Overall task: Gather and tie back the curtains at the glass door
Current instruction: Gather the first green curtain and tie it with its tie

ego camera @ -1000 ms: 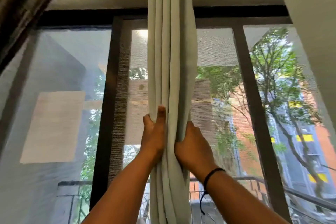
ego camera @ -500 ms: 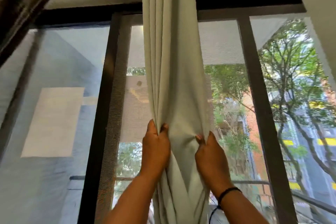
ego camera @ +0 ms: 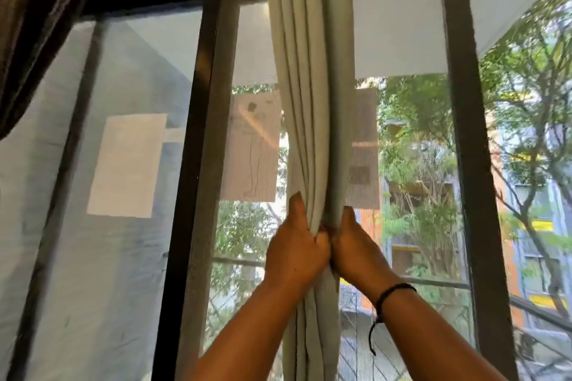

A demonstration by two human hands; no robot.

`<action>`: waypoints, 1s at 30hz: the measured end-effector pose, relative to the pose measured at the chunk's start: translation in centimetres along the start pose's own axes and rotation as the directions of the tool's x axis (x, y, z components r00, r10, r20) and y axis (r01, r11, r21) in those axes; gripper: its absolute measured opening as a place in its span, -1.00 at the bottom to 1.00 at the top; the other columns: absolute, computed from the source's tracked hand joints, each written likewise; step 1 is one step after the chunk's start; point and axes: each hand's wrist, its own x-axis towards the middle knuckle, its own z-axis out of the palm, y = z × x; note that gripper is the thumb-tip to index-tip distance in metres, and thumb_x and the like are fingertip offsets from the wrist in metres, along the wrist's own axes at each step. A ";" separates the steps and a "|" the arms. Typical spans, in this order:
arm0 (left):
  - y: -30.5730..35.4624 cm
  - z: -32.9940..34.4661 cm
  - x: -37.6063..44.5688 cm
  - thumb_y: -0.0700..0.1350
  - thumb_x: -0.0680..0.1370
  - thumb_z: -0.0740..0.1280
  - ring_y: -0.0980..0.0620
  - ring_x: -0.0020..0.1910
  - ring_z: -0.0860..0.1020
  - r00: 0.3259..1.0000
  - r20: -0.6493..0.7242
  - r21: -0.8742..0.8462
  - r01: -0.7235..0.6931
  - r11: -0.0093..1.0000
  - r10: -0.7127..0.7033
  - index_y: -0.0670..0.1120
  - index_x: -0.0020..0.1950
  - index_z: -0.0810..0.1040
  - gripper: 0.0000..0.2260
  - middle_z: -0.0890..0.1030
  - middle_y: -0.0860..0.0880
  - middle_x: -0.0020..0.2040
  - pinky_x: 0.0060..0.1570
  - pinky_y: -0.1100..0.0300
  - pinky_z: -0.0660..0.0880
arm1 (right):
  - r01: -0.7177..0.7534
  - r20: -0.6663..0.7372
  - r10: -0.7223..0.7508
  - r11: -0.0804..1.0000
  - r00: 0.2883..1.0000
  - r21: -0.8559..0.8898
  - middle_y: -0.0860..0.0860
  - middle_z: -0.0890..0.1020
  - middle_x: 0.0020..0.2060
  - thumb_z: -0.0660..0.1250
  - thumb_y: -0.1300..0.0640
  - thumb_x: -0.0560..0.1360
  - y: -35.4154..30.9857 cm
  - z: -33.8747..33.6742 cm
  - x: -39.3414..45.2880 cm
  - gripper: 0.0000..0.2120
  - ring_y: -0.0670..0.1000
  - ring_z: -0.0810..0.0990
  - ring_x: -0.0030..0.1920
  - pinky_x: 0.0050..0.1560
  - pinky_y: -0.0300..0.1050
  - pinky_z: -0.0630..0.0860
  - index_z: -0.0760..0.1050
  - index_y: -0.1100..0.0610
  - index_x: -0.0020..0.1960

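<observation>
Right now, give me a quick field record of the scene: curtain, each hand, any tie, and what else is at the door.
curtain: pale green curtain, gathered into one vertical bundle in front of the glass door
left hand: left hand grips the bundle from its left side
right hand: right hand grips the bundle from its right side, beside the left; black wrist cord on that wrist
tie: none visible
other curtain: dark brown curtain at upper left

Both arms are raised. The left hand (ego camera: 296, 246) and right hand (ego camera: 351, 246) are pressed together, fingers curled in a grip.
</observation>
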 end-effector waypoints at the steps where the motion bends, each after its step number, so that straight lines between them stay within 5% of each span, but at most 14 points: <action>1: -0.7 0.2 -1.0 -0.04 0.55 0.23 -0.07 0.20 0.50 0.999 0.038 0.001 -0.011 1.000 0.011 0.07 0.54 -0.05 -0.36 0.46 -0.03 0.32 0.08 0.15 0.45 | 0.027 0.080 -0.031 0.998 0.996 0.051 -0.02 0.57 0.02 0.10 -0.24 0.53 0.4 0.7 -0.4 -0.65 0.03 0.59 -0.01 0.01 0.03 0.55 0.30 -0.08 0.20; 4: -2.6 0.4 -2.7 -0.03 0.57 0.21 -0.01 0.36 0.39 0.997 0.075 0.006 -0.012 1.000 0.011 0.09 0.55 -0.12 -0.34 0.23 0.01 0.51 0.20 0.16 0.40 | 0.062 0.210 -0.090 0.989 0.974 0.137 -0.05 0.51 0.18 0.12 -0.12 0.58 0.5 1.7 -1.7 -0.65 0.00 0.52 0.20 0.22 -0.07 0.48 0.29 -0.09 0.34; 7: -4.0 0.5 -3.6 -0.05 0.58 0.17 0.03 0.44 0.28 0.998 0.055 0.009 -0.031 0.999 0.030 0.12 0.54 -0.17 -0.34 0.09 0.05 0.55 0.29 0.10 0.39 | 0.057 0.233 -0.112 0.972 0.966 0.228 -0.27 0.49 0.06 0.09 0.02 0.63 -0.4 2.4 -3.3 -0.76 -0.24 0.49 0.09 0.06 -0.44 0.38 0.30 -0.19 0.27; 10: -5.4 0.6 -4.4 -0.11 0.55 0.12 0.05 0.53 0.00 0.996 0.071 -0.074 -0.058 0.996 0.063 0.22 0.44 -0.37 -0.29 -0.11 0.04 0.57 0.48 0.04 0.09 | 0.054 0.247 -0.104 0.978 0.963 0.204 -0.31 0.49 0.03 0.08 0.13 0.64 -1.2 3.5 -4.9 -0.73 -0.42 0.44 -0.01 -0.06 -0.60 0.34 0.32 -0.26 0.16; 14: -7.7 0.1 -6.5 -0.25 0.52 0.09 0.10 0.50 -0.29 0.983 0.133 -0.097 -0.115 0.989 0.128 0.35 0.28 -0.48 -0.19 -0.43 0.18 0.45 0.48 0.13 -0.15 | 0.152 0.283 -0.146 0.988 0.948 -0.002 -0.21 0.48 0.12 0.11 0.17 0.62 -1.2 5.4 -7.0 -0.67 -0.23 0.43 0.08 0.01 -0.45 0.31 0.38 -0.10 0.33; 16: -9.4 -0.1 -7.8 -0.16 0.49 0.07 0.11 0.49 -0.31 0.977 0.150 -0.094 -0.138 0.986 0.151 0.38 0.28 -0.53 -0.19 -0.48 0.21 0.41 0.43 0.20 -0.16 | 0.138 0.357 -0.084 0.982 0.930 -0.127 -0.13 0.56 0.11 0.11 0.14 0.62 -0.9 6.3 -8.0 -0.70 -0.17 0.47 0.03 -0.05 -0.36 0.33 0.46 -0.04 0.29; 20: -14.2 0.3 -10.6 0.00 0.52 0.15 0.15 0.47 -0.28 0.948 0.259 -0.044 -0.178 0.983 0.183 0.36 0.25 -0.61 -0.15 -0.51 0.22 0.39 0.46 0.17 -0.03 | 0.085 0.454 0.072 0.945 0.888 -0.316 -0.03 0.57 0.16 0.16 0.24 0.59 0.3 7.6 -9.8 -0.73 -0.07 0.53 0.08 -0.07 -0.42 0.38 0.48 0.06 0.23; 22: -16.2 0.7 -12.0 0.06 0.54 0.20 0.17 0.49 -0.20 0.937 0.300 -0.027 -0.177 0.984 0.177 0.31 0.30 -0.59 -0.13 -0.44 0.17 0.46 0.44 0.22 0.00 | -0.061 0.452 0.133 0.984 0.882 -0.170 -0.10 0.52 0.17 0.22 0.27 0.55 0.4 8.1 -10.8 -0.65 -0.10 0.47 0.16 0.06 -0.41 0.41 0.42 0.04 0.30; 26: -18.5 0.5 -14.8 0.27 0.49 0.11 -0.03 0.52 0.01 0.956 0.270 0.039 -0.130 0.991 0.114 0.22 0.42 -0.45 -0.22 -0.12 0.00 0.57 0.39 0.19 -0.03 | -0.345 0.408 0.274 0.932 0.871 0.111 -0.08 0.47 0.25 0.36 0.30 0.42 1.6 11.1 -14.9 -0.29 -0.02 0.49 0.24 0.24 -0.03 0.50 0.16 -0.12 0.43; 28: -19.9 0.3 -16.5 0.25 0.44 0.18 0.00 0.52 -0.04 0.965 0.246 -0.038 -0.085 0.996 0.091 0.26 0.46 -0.36 -0.18 -0.10 0.05 0.56 0.40 0.14 -0.04 | -0.437 0.422 0.353 0.891 0.835 0.120 -0.01 0.47 0.24 0.32 0.27 0.50 2.5 12.9 -17.8 -0.36 0.00 0.53 0.19 0.14 -0.12 0.55 0.09 -0.15 0.40; 30: -21.7 0.2 -19.1 0.13 0.41 0.36 0.09 0.51 0.06 0.963 0.269 -0.317 0.081 0.945 0.008 0.21 0.49 -0.17 -0.14 -0.02 0.17 0.51 0.39 0.25 0.16 | -0.588 0.471 0.474 0.799 0.744 0.126 0.06 0.47 0.17 0.27 0.29 0.54 3.1 14.3 -20.6 -0.41 -0.03 0.54 -0.01 -0.20 -0.32 0.54 0.08 -0.08 0.41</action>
